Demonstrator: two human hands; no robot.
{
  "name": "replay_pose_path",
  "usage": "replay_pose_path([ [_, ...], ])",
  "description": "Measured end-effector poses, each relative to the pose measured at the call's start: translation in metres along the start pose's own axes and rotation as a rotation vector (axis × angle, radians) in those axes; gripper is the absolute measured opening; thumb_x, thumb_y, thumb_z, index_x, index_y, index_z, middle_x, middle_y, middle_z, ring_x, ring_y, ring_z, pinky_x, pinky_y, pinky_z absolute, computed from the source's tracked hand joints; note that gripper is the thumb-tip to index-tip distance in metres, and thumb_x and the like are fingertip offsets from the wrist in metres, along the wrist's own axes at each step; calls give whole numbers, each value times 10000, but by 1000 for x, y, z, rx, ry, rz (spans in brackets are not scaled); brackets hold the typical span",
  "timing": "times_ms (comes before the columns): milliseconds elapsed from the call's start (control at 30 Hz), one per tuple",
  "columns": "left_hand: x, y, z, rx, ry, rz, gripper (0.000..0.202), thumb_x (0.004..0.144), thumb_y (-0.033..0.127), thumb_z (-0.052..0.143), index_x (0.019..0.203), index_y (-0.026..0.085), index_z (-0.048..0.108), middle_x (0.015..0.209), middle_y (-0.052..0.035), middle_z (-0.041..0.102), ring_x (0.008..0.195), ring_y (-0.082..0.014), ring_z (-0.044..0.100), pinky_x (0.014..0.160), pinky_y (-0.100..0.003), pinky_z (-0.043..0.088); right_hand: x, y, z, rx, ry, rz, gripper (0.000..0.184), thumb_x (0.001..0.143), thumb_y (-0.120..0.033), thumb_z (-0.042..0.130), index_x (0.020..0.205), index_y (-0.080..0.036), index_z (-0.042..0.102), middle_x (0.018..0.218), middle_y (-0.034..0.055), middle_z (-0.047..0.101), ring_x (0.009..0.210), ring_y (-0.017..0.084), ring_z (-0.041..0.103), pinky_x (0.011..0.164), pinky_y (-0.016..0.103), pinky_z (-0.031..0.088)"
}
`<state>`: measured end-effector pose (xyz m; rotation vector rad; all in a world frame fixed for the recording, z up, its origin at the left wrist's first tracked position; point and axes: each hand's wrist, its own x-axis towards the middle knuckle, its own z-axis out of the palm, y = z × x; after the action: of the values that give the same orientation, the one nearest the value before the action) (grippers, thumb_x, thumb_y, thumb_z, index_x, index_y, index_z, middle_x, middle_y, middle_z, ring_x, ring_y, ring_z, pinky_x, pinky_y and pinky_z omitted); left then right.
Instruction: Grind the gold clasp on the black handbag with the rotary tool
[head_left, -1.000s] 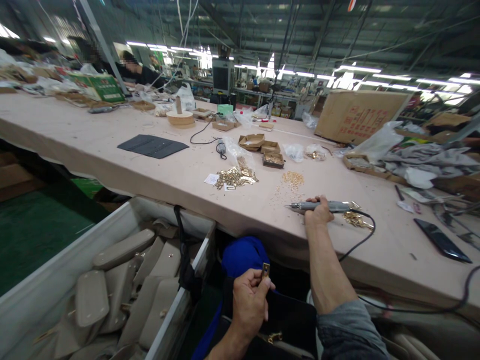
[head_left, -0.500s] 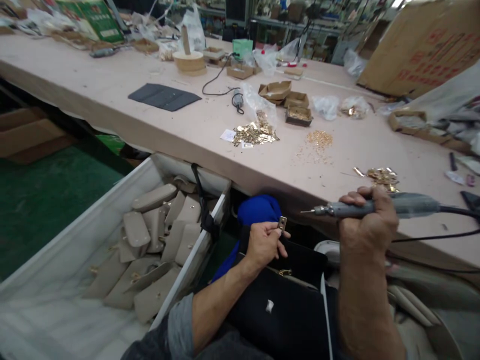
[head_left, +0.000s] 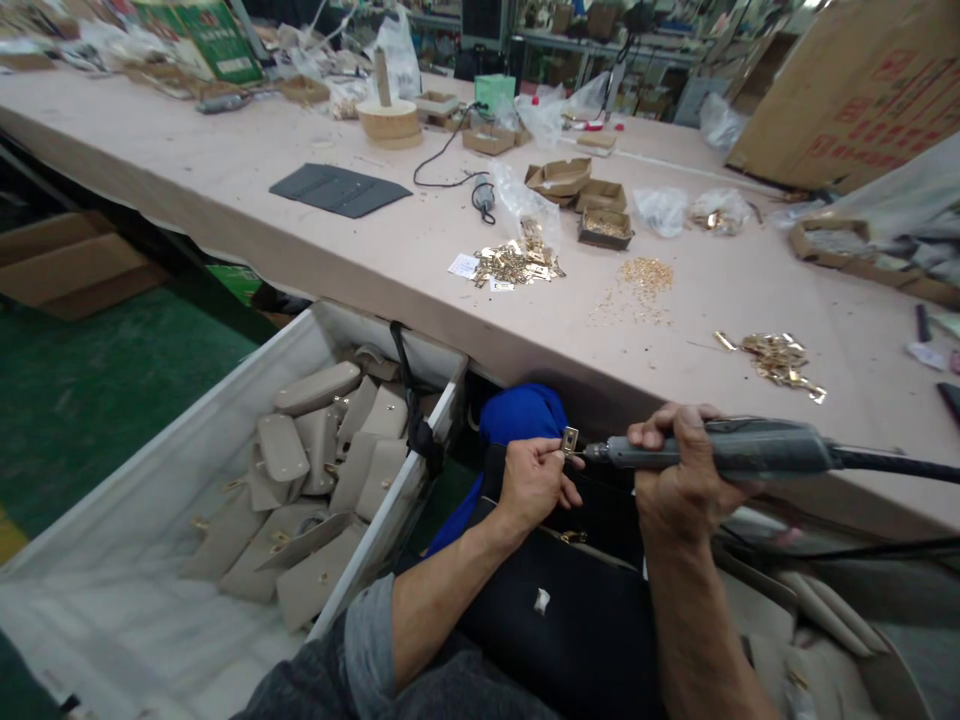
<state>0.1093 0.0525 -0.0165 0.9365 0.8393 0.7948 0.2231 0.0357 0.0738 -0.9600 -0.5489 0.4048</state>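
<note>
The left hand (head_left: 531,482) pinches a small metal clasp plate (head_left: 570,439) upright between thumb and fingertips, just below the table edge (head_left: 420,330) and over a black bag (head_left: 570,620), while the right hand (head_left: 686,470) is clenched around a grey corded power screwdriver (head_left: 720,450) held level, its tip at the plate. Beyond the hands lie heaps of gold fittings (head_left: 517,262), and to the left hand's left stands a white bin (head_left: 157,470) of beige bag flaps (head_left: 315,450). Red print on the cardboard box (head_left: 847,90) and the green carton (head_left: 199,35) are too blurred to read.
</note>
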Motion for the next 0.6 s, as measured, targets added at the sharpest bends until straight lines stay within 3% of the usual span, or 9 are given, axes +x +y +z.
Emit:
replay_pose_path([
  [400, 1, 0, 1, 15, 6, 3, 262, 866, 244, 539, 858, 81, 744, 488, -50, 661, 341, -141, 597, 347, -174, 465, -5, 5, 3, -32, -60, -32, 280, 817, -254, 838, 881, -202, 570, 705, -44, 544, 515, 99, 479, 512, 254, 489],
  [600, 1, 2, 1, 17, 7, -17, 264, 871, 238, 526, 847, 88, 742, 457, -45, 649, 336, -142, 594, 349, -170, 464, -5, 5, 3, -108, -227, -11, 222, 870, -277, 806, 848, -201, 599, 703, -36, 546, 524, 108, 511, 539, 267, 518],
])
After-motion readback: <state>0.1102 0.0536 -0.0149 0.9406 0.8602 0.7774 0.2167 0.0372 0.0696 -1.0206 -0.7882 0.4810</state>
